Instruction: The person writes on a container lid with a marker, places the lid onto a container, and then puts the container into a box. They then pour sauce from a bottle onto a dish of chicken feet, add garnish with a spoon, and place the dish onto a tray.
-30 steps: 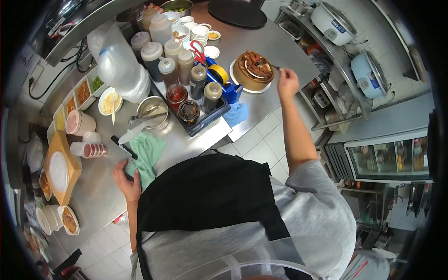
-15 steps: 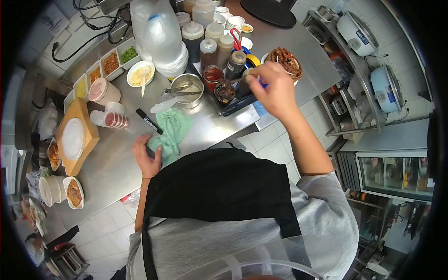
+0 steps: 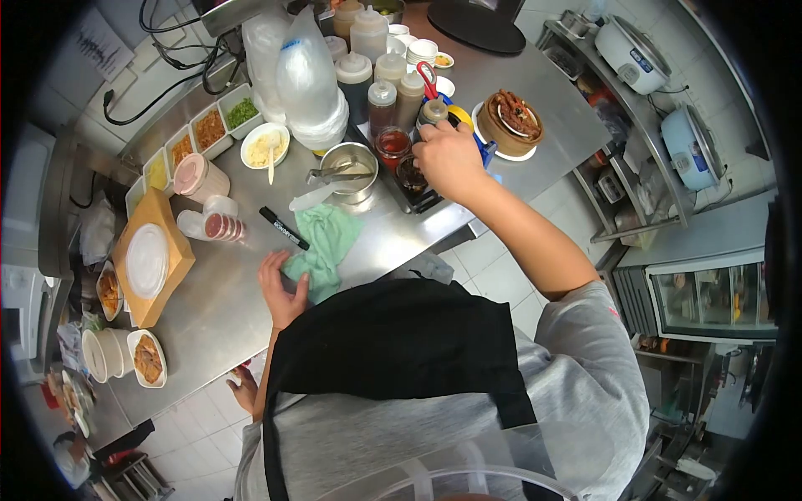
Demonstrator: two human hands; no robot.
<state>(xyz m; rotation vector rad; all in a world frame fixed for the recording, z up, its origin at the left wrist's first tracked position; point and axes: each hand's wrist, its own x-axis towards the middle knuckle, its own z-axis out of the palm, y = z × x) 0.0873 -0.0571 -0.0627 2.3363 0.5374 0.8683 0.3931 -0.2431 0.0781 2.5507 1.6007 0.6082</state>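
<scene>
Ctr [image 3: 213, 305], twd near edge: 1 grn cloth [image 3: 327, 238], 1 blk marker [image 3: 284, 228]. Back edge: 5 food tubs [image 3: 247, 129], 1 wht bowl [image 3: 282, 154]. Mid: 1 metal pot [image 3: 357, 199], 2 sauce jars [image 3: 391, 157], 1 pr red-handled scissors [image 3: 428, 77]; sqz btls [image 3: 353, 88] overlap too much to count. Twd rt edge: 1 steamer [image 3: 499, 139], 1 plate [image 3: 515, 156]. Past it: 2 rice cookers [image 3: 632, 57].

Bright indoor lt, glare on steel ctr [image 3: 384, 232], strong fisheye distort. w/ black corners
</scene>
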